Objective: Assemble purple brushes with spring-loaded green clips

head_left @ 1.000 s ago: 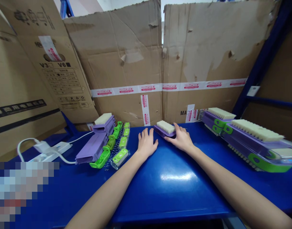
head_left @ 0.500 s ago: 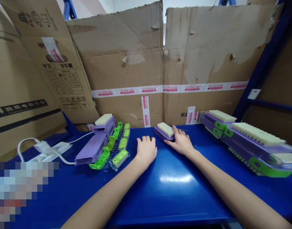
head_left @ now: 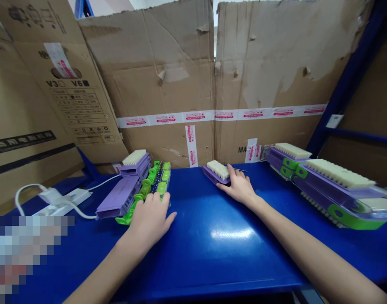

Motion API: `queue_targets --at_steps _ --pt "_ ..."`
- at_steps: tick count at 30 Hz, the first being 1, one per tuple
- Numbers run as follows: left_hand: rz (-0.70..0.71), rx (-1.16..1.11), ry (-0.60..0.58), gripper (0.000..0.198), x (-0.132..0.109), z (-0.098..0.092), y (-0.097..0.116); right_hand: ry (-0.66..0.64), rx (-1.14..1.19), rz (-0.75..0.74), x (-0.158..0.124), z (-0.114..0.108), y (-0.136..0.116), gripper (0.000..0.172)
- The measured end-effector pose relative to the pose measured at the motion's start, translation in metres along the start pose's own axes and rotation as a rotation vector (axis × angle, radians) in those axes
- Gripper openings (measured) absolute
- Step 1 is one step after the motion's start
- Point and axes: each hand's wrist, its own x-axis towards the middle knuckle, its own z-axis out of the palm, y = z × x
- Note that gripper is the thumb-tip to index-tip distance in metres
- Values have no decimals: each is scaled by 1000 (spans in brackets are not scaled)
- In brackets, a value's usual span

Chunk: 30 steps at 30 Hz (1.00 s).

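My right hand lies on the blue table, its fingers curled round the near side of a small purple brush with white bristles. My left hand rests with fingers stretched out over the nearest clear packet with a green part, at the front end of a row of such packets. Green plastic handles lie beside that row, touching a flat purple brush base. What lies under my left palm is hidden.
A stack of purple brushes stands at the back left. A long pile of finished purple and green brushes fills the right side. A white power strip with cable lies at the left. Cardboard boxes wall the back.
My left hand has moved left and toward me, from beside the small brush to the green packets. My right hand stays on the small brush.
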Motion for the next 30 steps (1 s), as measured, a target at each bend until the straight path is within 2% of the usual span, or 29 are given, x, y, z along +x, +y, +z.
queue_targets --at_steps 4,9,12,15,17,21,25,30 --pt "-13 16 -116 41 -11 -1 -8 8 -2 -5 0 0 0 83" --pt "109 -45 -143 35 -9 -9 6 3 -4 -2 0 -2 -2 84" --pt "174 -67 -86 35 11 -10 24 7 -5 1 0 -2 -1 85" --pt "188 -86 6 38 45 -5 44 15 -2 -2 1 -1 0 85" --pt "174 -131 52 37 71 -2 57 18 -1 1 1 -1 0 86" --pt "50 -274 105 37 113 3 77 24 -16 12 1 -3 -2 86" --pt "50 -442 126 37 131 7 91 36 -60 15 -2 -6 -3 86" --pt "166 -518 122 40 133 8 93 60 -120 -16 -2 -7 0 89"
